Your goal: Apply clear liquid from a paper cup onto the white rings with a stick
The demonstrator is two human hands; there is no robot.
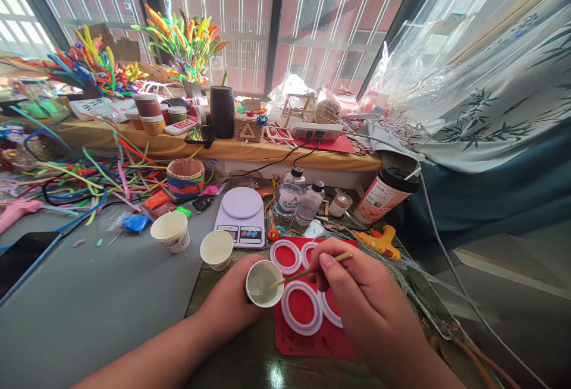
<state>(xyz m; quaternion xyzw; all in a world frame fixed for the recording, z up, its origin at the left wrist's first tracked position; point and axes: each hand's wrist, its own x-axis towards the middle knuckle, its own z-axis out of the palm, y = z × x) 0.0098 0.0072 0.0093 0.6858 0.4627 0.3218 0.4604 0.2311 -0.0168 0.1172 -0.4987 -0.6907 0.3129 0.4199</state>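
White-rimmed at the frame's lower centre, a paper cup (264, 304) is sitting gripped in my left hand (236, 292); my right hand (357, 279) is pinching a stick (293, 277) reaching inside.

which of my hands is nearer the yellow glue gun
Right. Your right hand is just left and nearside of the glue gun; your left hand, holding a cup, is farther left.

White cup (264, 304), tan stick (292, 278), lilac rings (302, 330), red sheet (316, 345)
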